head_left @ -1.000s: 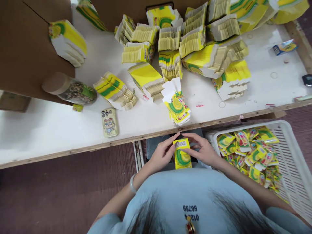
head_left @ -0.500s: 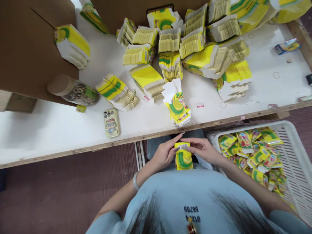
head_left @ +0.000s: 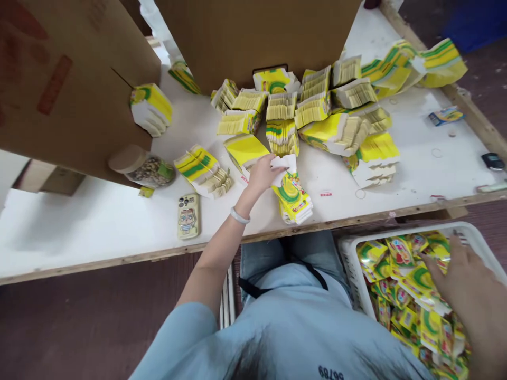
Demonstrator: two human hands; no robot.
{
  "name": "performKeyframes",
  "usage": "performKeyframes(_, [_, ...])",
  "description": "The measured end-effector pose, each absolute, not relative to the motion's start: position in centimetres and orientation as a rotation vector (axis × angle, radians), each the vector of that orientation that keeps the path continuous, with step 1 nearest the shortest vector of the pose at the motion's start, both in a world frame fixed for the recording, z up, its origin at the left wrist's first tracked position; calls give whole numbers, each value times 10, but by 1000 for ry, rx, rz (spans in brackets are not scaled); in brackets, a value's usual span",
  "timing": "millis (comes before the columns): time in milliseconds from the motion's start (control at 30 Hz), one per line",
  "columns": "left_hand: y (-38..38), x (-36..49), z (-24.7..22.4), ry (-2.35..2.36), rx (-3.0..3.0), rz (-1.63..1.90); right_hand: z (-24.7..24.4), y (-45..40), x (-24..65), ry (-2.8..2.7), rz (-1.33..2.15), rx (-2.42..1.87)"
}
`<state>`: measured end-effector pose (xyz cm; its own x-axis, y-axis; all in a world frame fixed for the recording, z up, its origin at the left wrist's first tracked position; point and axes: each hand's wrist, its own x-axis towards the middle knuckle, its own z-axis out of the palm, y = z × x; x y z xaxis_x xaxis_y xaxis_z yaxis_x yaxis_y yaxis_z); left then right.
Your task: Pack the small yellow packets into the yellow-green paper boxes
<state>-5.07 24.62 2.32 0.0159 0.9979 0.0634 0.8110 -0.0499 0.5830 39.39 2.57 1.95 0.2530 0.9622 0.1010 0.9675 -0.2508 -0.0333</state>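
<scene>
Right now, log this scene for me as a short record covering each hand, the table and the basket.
left hand: fingers at the white end of the front carton stack
right hand: blurred, over the basket; grip unclear
basket: white, holding yellow-green packs
table: white; carton bundles, phone, jar

Open tabletop [head_left: 328,175] right of nearest carton stack [head_left: 293,198]
</scene>
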Motion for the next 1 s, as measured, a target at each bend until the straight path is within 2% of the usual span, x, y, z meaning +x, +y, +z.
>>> performKeyframes(100, [253, -62, 26, 1831, 2027, 777, 22, 52, 341, -1934, -4, -2206])
performKeyframes(200, [249, -72, 37, 1657, 2100, 1084, 34, 90, 271, -1974, -23, -1745])
performKeyframes(367, [203, -61, 77, 1425, 1768, 1563, 57, 138, 164, -1886, 23, -1189])
performKeyframes(467, [169, -49, 99, 1303, 1608, 1552, 58, 150, 130, -1883, 154, -1073])
performKeyframes(567, [145, -49, 98, 1147, 1405, 1479, 51, 147, 123, -1834, 314, -1031])
performKeyframes(833, [75, -5, 24, 768, 1476, 1088, 43, 96, 133, -1618, 657, -1118])
performKeyframes(1000, [56, 11, 13, 850, 1416, 1117, 30, 73, 140, -1503, 704, -1268])
